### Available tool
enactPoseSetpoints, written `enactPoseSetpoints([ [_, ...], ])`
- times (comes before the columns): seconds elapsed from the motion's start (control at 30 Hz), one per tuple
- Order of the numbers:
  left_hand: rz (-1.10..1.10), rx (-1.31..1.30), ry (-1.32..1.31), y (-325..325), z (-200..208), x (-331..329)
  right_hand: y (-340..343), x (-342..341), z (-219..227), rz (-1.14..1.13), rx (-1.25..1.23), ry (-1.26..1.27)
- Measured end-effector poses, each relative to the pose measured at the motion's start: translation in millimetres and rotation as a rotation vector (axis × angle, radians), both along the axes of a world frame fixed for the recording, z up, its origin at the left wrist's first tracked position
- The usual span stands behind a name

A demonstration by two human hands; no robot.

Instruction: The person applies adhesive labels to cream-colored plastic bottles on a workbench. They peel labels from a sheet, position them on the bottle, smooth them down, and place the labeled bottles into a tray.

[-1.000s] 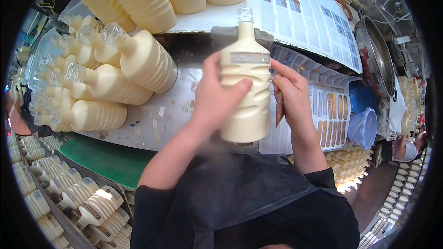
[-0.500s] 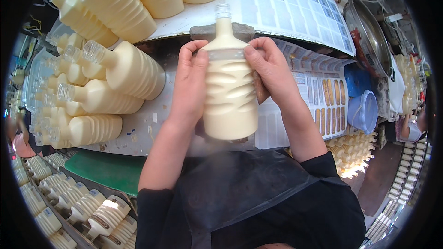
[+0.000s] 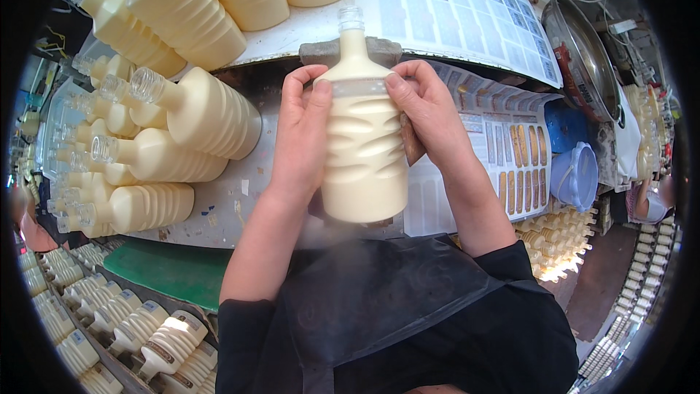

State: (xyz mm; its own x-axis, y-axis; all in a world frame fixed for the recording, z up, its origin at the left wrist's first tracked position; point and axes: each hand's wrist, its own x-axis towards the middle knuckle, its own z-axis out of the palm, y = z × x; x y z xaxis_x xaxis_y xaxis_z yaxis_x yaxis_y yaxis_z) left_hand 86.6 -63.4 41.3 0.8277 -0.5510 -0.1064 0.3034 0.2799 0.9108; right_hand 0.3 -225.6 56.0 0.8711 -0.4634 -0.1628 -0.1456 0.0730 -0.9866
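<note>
A cream-coloured bottle (image 3: 364,175) with a wavy ribbed body and a clear threaded neck lies in front of me, neck pointing away. Its neck crosses a grey padded rest (image 3: 321,52). Across the shoulder runs a clear label strip (image 3: 359,87). My left hand (image 3: 305,106) closes on the bottle's left side, thumb at the strip's left end. On the right side, my right hand (image 3: 426,106) does the same, its thumb on the strip's other end. A flat brown piece (image 3: 412,141) juts out below my right palm; its hold is partly hidden.
Cream bottles (image 3: 215,113) lie stacked at the left, and larger ones (image 3: 182,0) at the back left. Label sheets (image 3: 510,131) lie to the right, with another sheet (image 3: 459,22) behind. A blue bucket (image 3: 576,175) and a metal basin (image 3: 583,51) are farther right. Several labelled bottles (image 3: 171,343) fill the lower left.
Almost nothing differs. Both hands keep their place on the bottle and strip, and the view has shifted very slightly.
</note>
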Motion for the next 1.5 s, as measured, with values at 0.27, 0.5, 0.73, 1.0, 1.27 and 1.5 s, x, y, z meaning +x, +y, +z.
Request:
enactPoseSetpoints([
  [0.27,-0.042,0.040,0.064,9.5,0.3,-5.4,-9.4,-13.8,2.9,-0.010,0.088,-0.012],
  [0.5,-0.127,0.006,-0.019,12.3,-1.1,-13.2,3.5,-30.2,14.6,-0.010,0.013,-0.025],
  [0.73,-0.055,0.248,-0.147,10.3,2.8,-16.8,1.1,-21.9,8.5,-0.019,0.062,-0.017],
  [1.0,-0.008,0.381,-0.272,9.1,9.5,-23.1,2.8,-20.8,3.1,-0.070,0.098,0.046],
  [1.27,0.002,0.412,-0.301,9.5,15.0,-23.9,3.7,-21.2,-0.2,-0.088,0.117,0.038],
  [1.5,-0.020,0.424,-0.257,9.7,21.2,-24.2,4.4,-20.8,-2.0,-0.106,0.113,0.053],
])
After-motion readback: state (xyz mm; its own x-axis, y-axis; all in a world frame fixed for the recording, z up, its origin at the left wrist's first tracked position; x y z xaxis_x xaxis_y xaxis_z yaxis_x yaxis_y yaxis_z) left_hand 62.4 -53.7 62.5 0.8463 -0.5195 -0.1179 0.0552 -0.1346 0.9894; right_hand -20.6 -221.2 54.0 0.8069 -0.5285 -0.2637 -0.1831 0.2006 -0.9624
